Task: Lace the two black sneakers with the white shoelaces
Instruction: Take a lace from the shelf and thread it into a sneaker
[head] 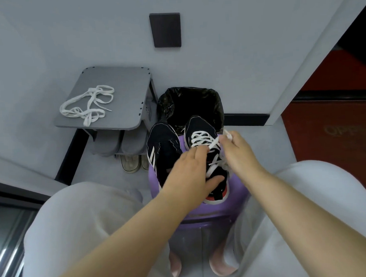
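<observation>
Home entryway, shoe corner; grey shoe rack (111,87) at upper left against plain grey wall; grey slippers (118,143) on lower tier; worn sandals (130,164) on floor beneath; bin with black liner (188,104) mid-frame beside rack; purple plastic stool (203,213) at centre; pink slippers (222,265) on feet, bottom centre; black skirting (68,157) along wall; dark wall plate (165,30) at top; red panel (336,130) at right, door or not, cannot tell

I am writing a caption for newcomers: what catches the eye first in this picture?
At centre, on a purple stool, the left hand holds a half-laced sneaker while the right hand pinches its white lace. The unlaced sneaker lies beside it, and a loose shoelace waits on the grey shelf at upper left.
</observation>
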Tool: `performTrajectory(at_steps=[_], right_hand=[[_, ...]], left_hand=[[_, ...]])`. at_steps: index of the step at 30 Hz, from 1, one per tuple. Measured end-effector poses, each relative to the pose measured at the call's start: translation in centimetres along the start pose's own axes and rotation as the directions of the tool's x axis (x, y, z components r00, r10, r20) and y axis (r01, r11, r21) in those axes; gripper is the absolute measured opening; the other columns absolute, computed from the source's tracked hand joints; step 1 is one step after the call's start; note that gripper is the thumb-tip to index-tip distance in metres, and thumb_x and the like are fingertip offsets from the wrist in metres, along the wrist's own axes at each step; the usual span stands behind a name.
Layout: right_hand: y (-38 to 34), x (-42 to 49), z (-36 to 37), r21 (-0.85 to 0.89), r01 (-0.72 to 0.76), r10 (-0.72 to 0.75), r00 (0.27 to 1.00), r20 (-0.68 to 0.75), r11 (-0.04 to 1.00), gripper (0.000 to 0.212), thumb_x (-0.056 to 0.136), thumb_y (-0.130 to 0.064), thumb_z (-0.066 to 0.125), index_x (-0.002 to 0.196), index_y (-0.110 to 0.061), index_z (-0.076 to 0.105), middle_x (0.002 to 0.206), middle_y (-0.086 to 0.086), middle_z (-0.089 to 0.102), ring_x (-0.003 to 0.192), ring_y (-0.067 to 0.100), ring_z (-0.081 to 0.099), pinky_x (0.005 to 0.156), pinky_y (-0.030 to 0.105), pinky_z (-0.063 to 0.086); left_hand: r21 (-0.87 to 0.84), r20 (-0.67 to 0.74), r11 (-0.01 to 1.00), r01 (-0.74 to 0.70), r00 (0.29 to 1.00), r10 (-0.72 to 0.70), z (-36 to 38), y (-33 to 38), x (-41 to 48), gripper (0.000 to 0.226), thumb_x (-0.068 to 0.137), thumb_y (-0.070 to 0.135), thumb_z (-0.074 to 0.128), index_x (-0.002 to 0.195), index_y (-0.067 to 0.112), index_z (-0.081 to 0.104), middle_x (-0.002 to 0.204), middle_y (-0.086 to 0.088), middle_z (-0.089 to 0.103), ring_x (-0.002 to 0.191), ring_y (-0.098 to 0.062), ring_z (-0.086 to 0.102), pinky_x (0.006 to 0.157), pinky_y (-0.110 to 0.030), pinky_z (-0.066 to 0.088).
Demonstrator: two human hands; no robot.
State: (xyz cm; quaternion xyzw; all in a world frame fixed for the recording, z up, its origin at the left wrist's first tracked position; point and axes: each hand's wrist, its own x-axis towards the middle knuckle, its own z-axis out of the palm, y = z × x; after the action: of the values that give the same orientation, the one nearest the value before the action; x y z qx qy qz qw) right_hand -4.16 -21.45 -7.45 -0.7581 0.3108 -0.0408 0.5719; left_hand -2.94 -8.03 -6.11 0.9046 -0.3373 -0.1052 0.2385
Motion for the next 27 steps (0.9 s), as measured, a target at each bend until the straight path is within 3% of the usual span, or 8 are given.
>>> performTrajectory(at_steps=[3, 6, 9, 14, 18, 20, 23, 27], right_hand=[[1.2, -0.1, -0.5, -0.235, -0.024, 0.043, 0.996, 0.078, 0.972, 0.016, 0.1, -0.027, 0.034, 0.095, -0.014, 0.044, 0.081, -0.002, 0.052, 0.079, 0.018, 0.052, 0.073, 0.034, 0.043], [2.1, -0.7, -1.4, -0.553, 0.072, 0.018, 0.988, 0.156, 0.83, 0.015, 0.101, -0.027, 0.03, 0.1, -0.013, 0.036, 0.077, 0.0, 0.048, 0.078, 0.026, 0.047, 0.066, 0.034, 0.035], [2.6, -1.4, -2.2, -0.648, 0.158, 0.002, 0.971, 0.238, 0.745, 0.025, 0.101, -0.027, 0.029, 0.121, -0.013, 0.035, 0.093, 0.012, 0.058, 0.079, 0.028, 0.046, 0.065, 0.032, 0.031], [3.1, -2.3, -2.8, -0.63, 0.278, -0.019, 0.923, 0.384, 0.725, 0.034, 0.101, -0.032, 0.034, 0.133, -0.023, 0.036, 0.11, 0.012, 0.064, 0.098, 0.031, 0.057, 0.071, 0.031, 0.037], [2.5, -2.3, -3.5, -0.527, 0.263, -0.083, 0.937, 0.34, 0.808, 0.018, 0.094, -0.021, 0.052, 0.111, -0.026, 0.057, 0.089, -0.002, 0.066, 0.078, 0.008, 0.06, 0.062, 0.015, 0.041], [2.1, -2.3, -3.8, -0.498, 0.259, -0.109, 0.945, 0.31, 0.828, 0.013, 0.088, -0.015, 0.06, 0.096, -0.025, 0.062, 0.076, -0.006, 0.064, 0.07, 0.009, 0.058, 0.058, 0.011, 0.038], [1.5, -2.3, -3.7, -0.437, 0.274, -0.169, 0.949, 0.264, 0.857, 0.011, 0.082, -0.009, 0.065, 0.089, -0.017, 0.069, 0.075, 0.001, 0.068, 0.076, 0.021, 0.063, 0.067, 0.026, 0.047], [-0.1, -2.1, -2.2, -0.113, 0.275, -0.256, 0.954, 0.159, 0.955, 0.015, 0.079, -0.009, 0.069, 0.078, -0.024, 0.069, 0.076, 0.0, 0.069, 0.073, 0.012, 0.064, 0.068, 0.021, 0.048]], left_hand=[[0.036, 0.078, 0.999, -0.004, 0.997, 0.001, 1.1, 0.8, 0.5, 0.036, 0.092, 0.034, 0.054, 0.122, 0.015, 0.049, 0.117, -0.003, 0.058, 0.108, -0.021, 0.052, 0.089, -0.028, 0.04], [0.038, 0.143, 0.999, -0.019, 0.99, 0.014, 1.2, 1.4, 1.1, 0.025, 0.095, 0.028, 0.048, 0.108, 0.014, 0.063, 0.103, -0.007, 0.066, 0.098, -0.024, 0.058, 0.082, -0.032, 0.043], [0.004, 0.177, 1.0, -0.003, 0.984, 0.002, 0.7, 1.3, 1.5, 0.026, 0.096, 0.025, 0.046, 0.104, 0.011, 0.067, 0.1, -0.007, 0.067, 0.094, -0.022, 0.061, 0.079, -0.029, 0.044], [-0.145, 0.061, 0.985, 0.092, 0.995, -0.084, -0.1, 0.0, 1.8, 0.015, 0.09, 0.013, 0.056, 0.101, 0.013, 0.066, 0.099, -0.002, 0.064, 0.094, -0.018, 0.058, 0.084, -0.027, 0.043], [-0.191, -0.066, 0.979, 0.069, 0.994, -0.083, 0.4, -0.6, 2.3, 0.009, 0.086, 0.008, 0.06, 0.09, 0.013, 0.065, 0.092, 0.006, 0.053, 0.084, -0.013, 0.054, 0.081, -0.027, 0.047], [-0.236, -0.094, 0.97, 0.058, 0.992, -0.082, 0.8, -0.8, 2.6, 0.016, 0.086, 0.005, 0.059, 0.098, 0.014, 0.065, 0.096, 0.004, 0.054, 0.084, -0.011, 0.054, 0.082, -0.028, 0.049], [-0.349, -0.113, 0.937, 0.032, 0.991, -0.076, 0.7, -0.5, 2.7, 0.039, 0.089, 0.002, 0.056, 0.124, 0.019, 0.056, 0.116, 0.002, 0.054, 0.088, -0.007, 0.052, 0.086, -0.022, 0.048], [-0.503, -0.221, 0.864, -0.008, 0.968, -0.12, -0.5, -0.3, 2.6, 0.039, 0.092, 0.003, 0.051, 0.126, 0.02, 0.057, 0.113, 0.01, 0.056, 0.092, -0.002, 0.055, 0.084, -0.012, 0.045]])
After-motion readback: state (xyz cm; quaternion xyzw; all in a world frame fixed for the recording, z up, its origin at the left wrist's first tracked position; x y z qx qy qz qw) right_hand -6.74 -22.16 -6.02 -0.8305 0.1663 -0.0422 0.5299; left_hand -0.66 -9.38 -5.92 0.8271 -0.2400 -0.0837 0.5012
